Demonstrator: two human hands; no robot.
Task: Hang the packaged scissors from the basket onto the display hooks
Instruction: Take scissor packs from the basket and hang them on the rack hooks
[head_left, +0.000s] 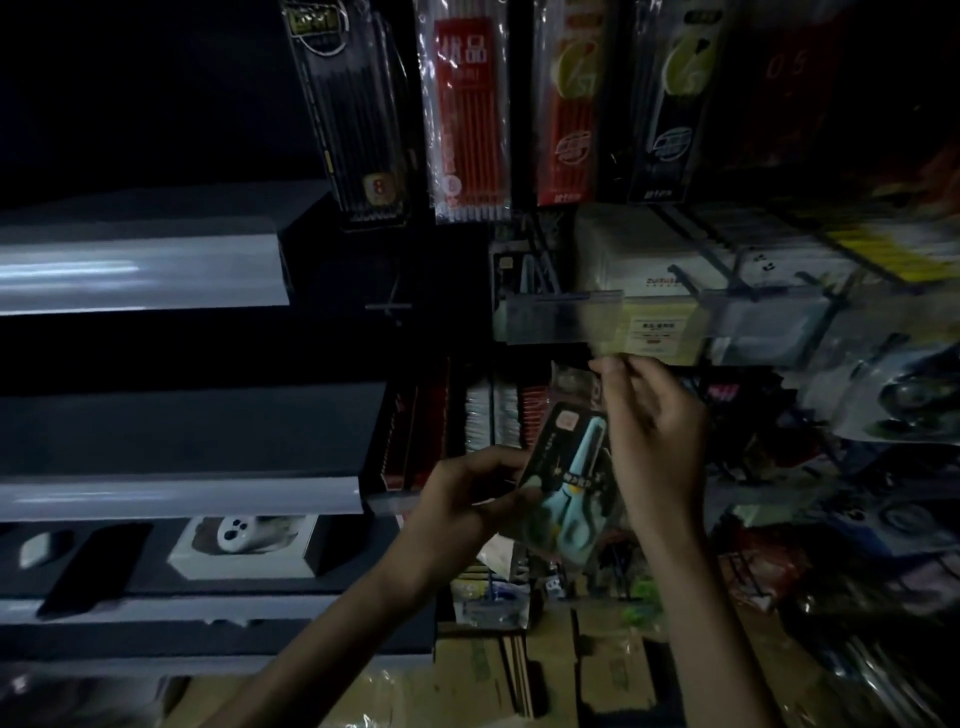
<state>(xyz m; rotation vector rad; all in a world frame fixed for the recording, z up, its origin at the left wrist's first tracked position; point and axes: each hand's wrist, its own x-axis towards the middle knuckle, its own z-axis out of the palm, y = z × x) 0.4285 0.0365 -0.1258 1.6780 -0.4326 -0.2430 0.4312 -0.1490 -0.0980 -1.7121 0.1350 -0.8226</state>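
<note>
Shelves (156, 270): far left of the packaged scissors (566, 483), grey and dim. I see no hooks on that side.
White box (244, 540): left of the pack and a little lower, well apart from it. It is not part of this job.
Left hand (467, 493): at the left edge of the pack, fingers curled round it in a firm grip.
Packaged scissors: in the air between the 2 hands, a little tilted, not yet on any hook. The basket does not show.
Right hand (660, 436): just right of the pack and higher, fingertips drawn together above its top. Blur hides whether they pinch the hang tab, a hook or nothing, so I cannot tell.
Label strip (566, 317): above the pack. The hook ends near it are blurred.
Risk 1: in such weak light the hang hole may miss the hook tip.
Risk 2: held by 1 edge only, the pack may twist and drop to the cardboard boxes (519, 665) below it.
Risk 3: goods crowd the racks to the right of the pack, and an elbow could knock them off.
</note>
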